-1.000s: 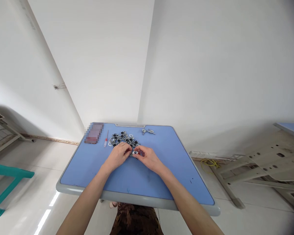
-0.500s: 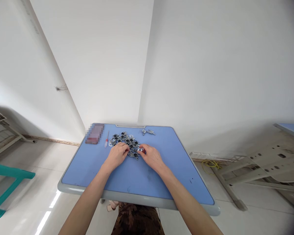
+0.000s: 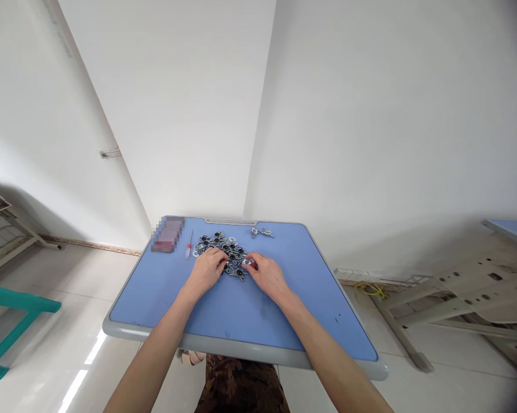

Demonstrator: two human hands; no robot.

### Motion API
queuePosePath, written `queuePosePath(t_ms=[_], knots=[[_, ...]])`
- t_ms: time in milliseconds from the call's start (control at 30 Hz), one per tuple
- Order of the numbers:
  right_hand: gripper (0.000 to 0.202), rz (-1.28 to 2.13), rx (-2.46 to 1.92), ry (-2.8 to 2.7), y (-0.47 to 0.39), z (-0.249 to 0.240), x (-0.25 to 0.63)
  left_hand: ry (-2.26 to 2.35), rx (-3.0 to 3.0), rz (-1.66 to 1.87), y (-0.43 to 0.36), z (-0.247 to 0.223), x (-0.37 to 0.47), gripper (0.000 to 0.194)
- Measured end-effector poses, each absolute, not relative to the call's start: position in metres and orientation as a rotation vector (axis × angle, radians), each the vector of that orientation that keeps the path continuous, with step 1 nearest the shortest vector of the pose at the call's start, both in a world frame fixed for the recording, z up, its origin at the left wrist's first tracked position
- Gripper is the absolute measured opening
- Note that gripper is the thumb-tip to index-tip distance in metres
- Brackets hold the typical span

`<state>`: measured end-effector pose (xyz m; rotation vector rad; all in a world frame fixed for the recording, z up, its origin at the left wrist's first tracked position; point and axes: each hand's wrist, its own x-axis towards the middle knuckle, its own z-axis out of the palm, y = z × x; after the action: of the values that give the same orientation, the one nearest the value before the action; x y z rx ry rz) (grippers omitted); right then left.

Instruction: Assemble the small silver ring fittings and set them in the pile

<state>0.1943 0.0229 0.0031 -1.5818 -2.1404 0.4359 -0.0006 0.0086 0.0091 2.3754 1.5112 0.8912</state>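
A heap of small metal parts with black round pieces [image 3: 232,248] lies on the blue table [image 3: 241,310]. At the heap's left side is my left hand [image 3: 207,268], its fingers curled together over the parts; what they hold, if anything, is hidden. My right hand [image 3: 265,272], at the heap's right edge, pinches a small silvery metal part [image 3: 246,262] between thumb and fingers. Two more metal parts [image 3: 262,232] lie apart behind my right hand, near the table's back edge.
A screwdriver with a clear and red handle [image 3: 188,250] lies left of the heap, beside a blurred reddish flat object [image 3: 168,234]. White walls stand behind. A green stool [image 3: 20,310] is at left, another desk [image 3: 469,287] at right.
The camera view has shifted slightly. Both hands stay at the heap, with my left fingers moved only a little and the small metal part still in my right hand.
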Motion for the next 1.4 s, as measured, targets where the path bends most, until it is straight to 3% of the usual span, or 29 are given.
queuePosePath(t_ms=[1100,1400], knots=[[0.025,0.447,-1.525,-2.156,0.024,-0.002,0.193,1.383,2.331,1.073,0.015,-0.001,0.003,0.014],[0.012,0.680,-1.352,-2.144,0.016,0.021,0.203,1.351,2.255,1.111,0.012,0.003,0.003,0.013]])
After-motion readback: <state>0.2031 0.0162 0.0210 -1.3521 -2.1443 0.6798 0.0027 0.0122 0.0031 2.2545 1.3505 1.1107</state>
